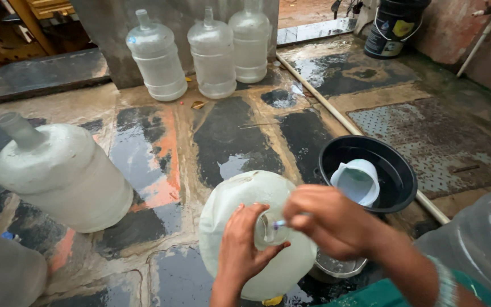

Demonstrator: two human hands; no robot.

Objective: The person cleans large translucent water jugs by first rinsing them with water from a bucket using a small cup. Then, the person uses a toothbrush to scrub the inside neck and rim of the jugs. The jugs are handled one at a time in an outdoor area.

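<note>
Big cloudy plastic water jug [240, 210] is gripped at its neck by left hand [244, 245]; right hand [326, 220] is clenched over the mouth, pinching something small.

Cloudy-white jug [240, 210], black basin [396, 170] w/ white scoop [359, 181], floor [160, 153] black, poss. orange patches

Both hands [291, 233] at water jug's [240, 210] neck

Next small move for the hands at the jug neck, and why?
Probably push the thin tool further down into the neck. The left hand already grips the neck of the jug, steadying it, and the right hand holds the tool right at the opening.
</note>
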